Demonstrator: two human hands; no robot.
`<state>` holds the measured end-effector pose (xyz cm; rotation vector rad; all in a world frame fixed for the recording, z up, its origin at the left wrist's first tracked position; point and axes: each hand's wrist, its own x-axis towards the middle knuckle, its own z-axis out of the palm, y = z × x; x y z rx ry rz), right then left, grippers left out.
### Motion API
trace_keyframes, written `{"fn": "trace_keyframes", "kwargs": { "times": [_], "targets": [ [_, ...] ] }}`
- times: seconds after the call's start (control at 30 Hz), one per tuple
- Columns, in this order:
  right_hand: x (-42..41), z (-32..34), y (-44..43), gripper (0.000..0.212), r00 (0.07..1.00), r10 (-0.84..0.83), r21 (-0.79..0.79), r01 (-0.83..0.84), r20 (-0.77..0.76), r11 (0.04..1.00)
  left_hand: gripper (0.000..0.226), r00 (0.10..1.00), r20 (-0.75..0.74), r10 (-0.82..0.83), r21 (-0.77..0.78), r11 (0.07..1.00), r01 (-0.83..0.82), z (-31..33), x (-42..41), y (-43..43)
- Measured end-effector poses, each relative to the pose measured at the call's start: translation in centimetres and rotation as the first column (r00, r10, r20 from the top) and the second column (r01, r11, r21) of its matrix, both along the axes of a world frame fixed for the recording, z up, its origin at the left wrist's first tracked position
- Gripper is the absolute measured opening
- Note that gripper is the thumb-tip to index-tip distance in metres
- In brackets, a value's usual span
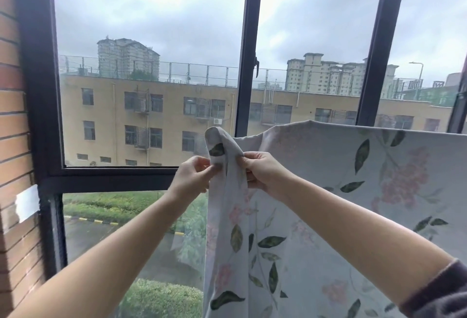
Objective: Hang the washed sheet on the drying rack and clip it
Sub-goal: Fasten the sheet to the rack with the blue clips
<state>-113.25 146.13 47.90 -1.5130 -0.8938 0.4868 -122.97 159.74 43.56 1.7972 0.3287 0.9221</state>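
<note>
pale floral sheet [316, 191], draped over hidden rail, left corner bunched upward

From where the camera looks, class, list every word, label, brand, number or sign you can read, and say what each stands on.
None can be read in this view.
The white patch on the brick wall: looks blank, no lettering shows.
The sheet: printed leaves and flowers only.
The buildings beyond the window: no sign legible.
</note>
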Motion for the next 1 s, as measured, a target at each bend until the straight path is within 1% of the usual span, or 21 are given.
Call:
{"fn": "trace_keyframes", "kwargs": {
  "times": [0.07,0.13,0.23,0.3,0.37,0.4,0.43,0.47,0.5,0.53,0.57,0.6,0.67,0.7,0.73,0.8,0.83,0.87,0.9,0.93,1.0],
  "targets": [
    [0.2,-0.2,0.1,0.022,1.000,-0.010,0.000,0.010,-0.007,1.000,0.012,0.998,0.050,-0.045,-0.089,0.995,0.050,-0.1,-0.1,-0.1],
    [0.6,-0.5,0.2,0.025,0.999,-0.045,0.010,0.045,-0.013,0.999,0.016,0.996,0.091,-0.013,-0.233,0.972,0.034,-0.3,0.1,0.6],
    [1.7,-0.7,-0.1,0.027,0.992,-0.106,-0.001,0.107,0.061,0.994,0.014,0.982,0.067,0.177,-0.344,0.928,-0.144,-0.7,0.5,2.6],
    [2.2,-0.6,-1.1,0.037,0.960,-0.110,-0.064,0.130,0.258,0.989,0.015,0.954,0.024,0.299,-0.170,0.941,-0.291,-1.1,0.8,3.2],
    [2.7,-0.4,-2.9,0.045,0.797,-0.041,-0.214,0.212,0.602,0.954,0.019,0.943,0.122,0.309,0.146,0.934,-0.325,-1.1,0.3,2.7],
    [3.0,-0.3,-3.8,0.039,0.650,0.005,-0.267,0.306,0.760,0.914,0.018,0.955,0.161,0.248,0.369,0.883,-0.292,-1.1,-0.2,2.5],
    [3.4,-0.1,-4.7,0.029,0.521,0.045,-0.287,0.394,0.852,0.873,0.023,0.968,0.152,0.199,0.623,0.742,-0.250,-1.0,-0.7,2.7],
    [3.9,0.2,-5.5,0.024,0.455,0.058,-0.280,0.438,0.889,0.854,0.034,0.974,0.102,0.204,0.826,0.528,-0.198,-1.2,-0.9,3.3],
    [4.7,0.5,-6.3,0.024,0.450,0.049,-0.273,0.448,0.892,0.851,0.040,0.968,0.092,0.235,0.937,0.309,-0.164,-1.5,-0.5,4.5],
    [5.3,0.7,-6.8,0.026,0.502,0.027,-0.265,0.409,0.864,0.873,0.038,0.953,0.096,0.286,0.972,0.180,-0.152,-1.6,0.0,5.3],
    [5.8,0.8,-7.1,0.027,0.598,-0.016,-0.235,0.340,0.802,0.910,0.028,0.942,0.078,0.326,0.966,0.207,-0.152,-1.4,0.9,5.6],
    [6.1,0.8,-7.2,0.027,0.720,-0.064,-0.175,0.253,0.691,0.952,0.015,0.938,0.062,0.341,0.921,0.343,-0.186,-0.5,1.7,5.0],
    [6.2,0.7,-6.9,0.025,0.908,-0.119,-0.020,0.139,0.401,0.990,0.014,0.944,-0.078,0.320,0.674,0.714,-0.186,1.4,4.1,4.1],
    [6.1,0.6,-6.8,0.022,0.939,-0.133,0.022,0.133,0.318,0.991,0.013,0.956,-0.148,0.252,0.515,0.845,-0.144,2.1,5.3,3.8],
    [6.1,0.6,-6.9,0.021,0.938,-0.149,0.034,0.146,0.312,0.989,0.011,0.968,-0.166,0.189,0.390,0.914,-0.112,2.6,6.4,3.7],
    [6.8,1.2,-7.9,0.031,0.819,-0.194,-0.032,0.250,0.540,0.968,0.008,0.972,-0.119,0.203,0.392,0.909,-0.142,2.8,7.5,3.0],
    [7.5,1.5,-8.7,0.034,0.649,-0.188,-0.100,0.379,0.738,0.920,0.009,0.967,-0.064,0.246,0.506,0.844,-0.181,2.6,7.7,2.8],
    [8.1,1.7,-9.5,0.033,0.413,-0.129,-0.131,0.545,0.902,0.828,0.014,0.965,-0.007,0.261,0.656,0.730,-0.193,2.3,7.8,2.9],
    [8.7,1.7,-10.2,0.025,0.236,-0.049,-0.126,0.668,0.970,0.734,0.022,0.970,0.015,0.241,0.789,0.593,-0.159,2.0,7.9,3.1],
    [9.0,1.7,-10.5,0.014,0.164,-0.014,-0.111,0.725,0.986,0.680,0.028,0.978,-0.015,0.210,0.882,0.464,-0.086,1.8,8.0,3.2],
    [9.5,1.5,-10.6,0.006,0.220,-0.066,-0.114,0.713,0.973,0.692,0.026,0.959,-0.091,0.270,0.957,0.291,0.009,1.2,9.1,3.9]
  ]
}}
